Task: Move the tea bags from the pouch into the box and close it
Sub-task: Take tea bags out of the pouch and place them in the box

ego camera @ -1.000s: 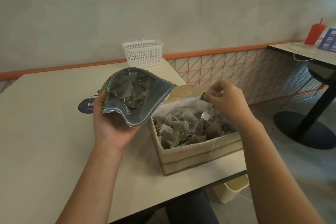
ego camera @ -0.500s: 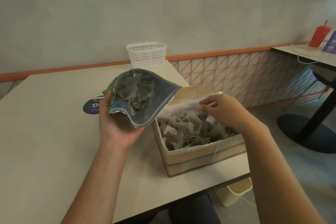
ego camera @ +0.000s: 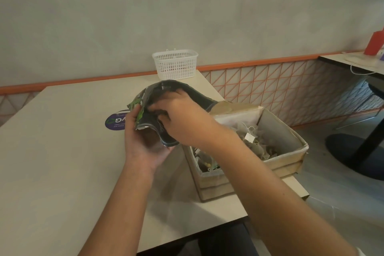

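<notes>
My left hand [ego camera: 143,141] holds the open green and silver pouch [ego camera: 166,91] above the table, gripping its lower edge. My right hand [ego camera: 182,118] reaches into the pouch's mouth; its fingertips are hidden inside, so what they touch cannot be seen. The beige cardboard box [ego camera: 282,135] stands open at the table's right edge, just right of the pouch, with several pyramid tea bags [ego camera: 255,141] piled inside. My right forearm crosses over the box's near left corner.
A white plastic basket [ego camera: 175,66] stands at the table's far edge. A purple round sticker [ego camera: 114,122] lies on the table [ego camera: 52,162] behind my left hand. Another table [ego camera: 353,61] with a red bottle [ego camera: 374,44] is at the far right.
My right hand has left the box and moved left into the pouch's mouth. My left hand still holds the pouch, now folded more around the right hand.
</notes>
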